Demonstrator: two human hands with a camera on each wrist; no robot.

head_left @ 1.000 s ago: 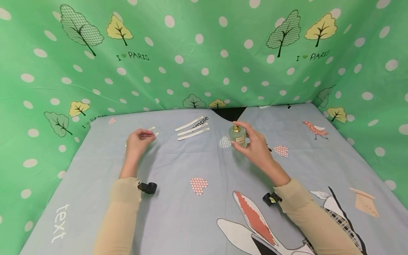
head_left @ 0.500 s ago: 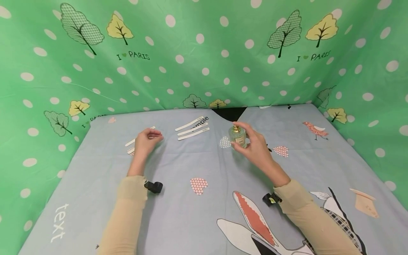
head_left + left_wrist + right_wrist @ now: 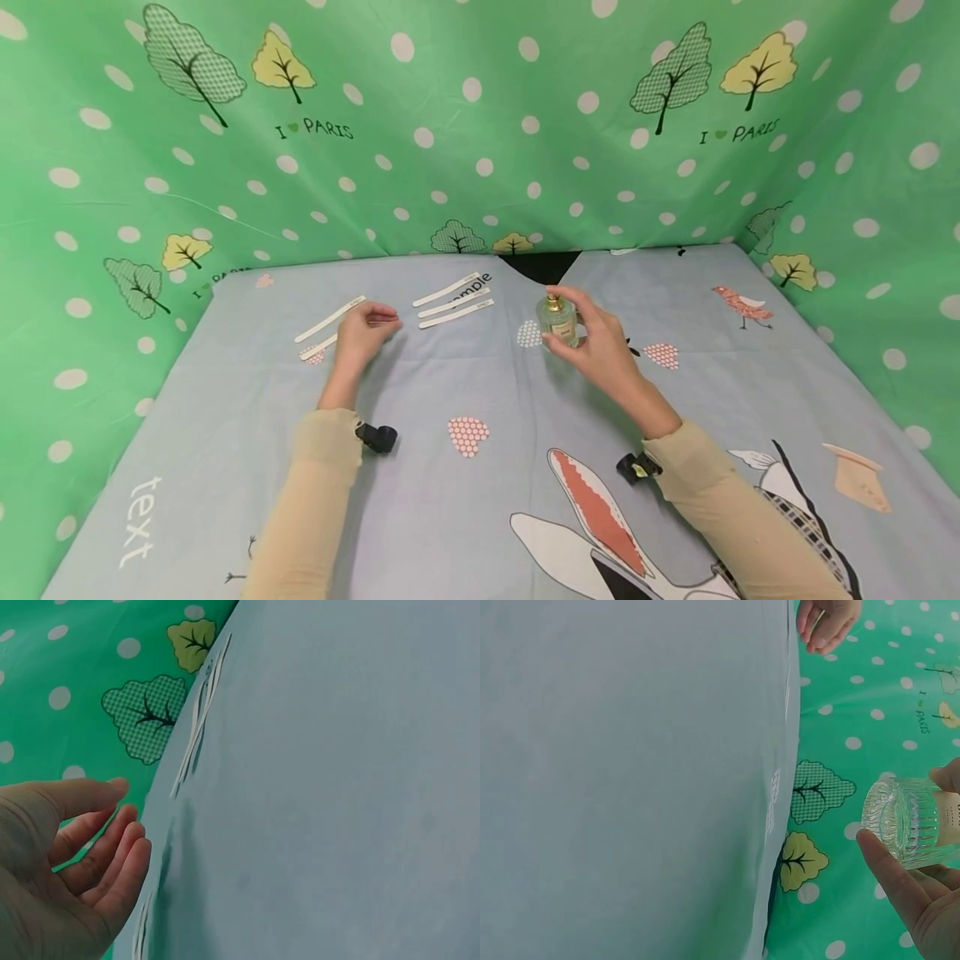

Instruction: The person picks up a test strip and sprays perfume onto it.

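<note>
- At far left, the green backdrop with pale dots and printed trees meets the grey-blue printed cloth covering the surface.
- Two thin, flat white strips with small marked ends lie slanted on this cloth, the nearer one partly hidden by the left hand.
- That hand is relaxed and free, over the cloth, its fingers loosely bent and the thumb slightly apart.
- Just right of it, three similar slim white strips lie roughly parallel over black lettering.
- Further right, the clear, ribbed, pale-green glass bottle with a gold cap and cream label is held off the cloth.
- The right hand grips it between thumb and fingers.
</note>
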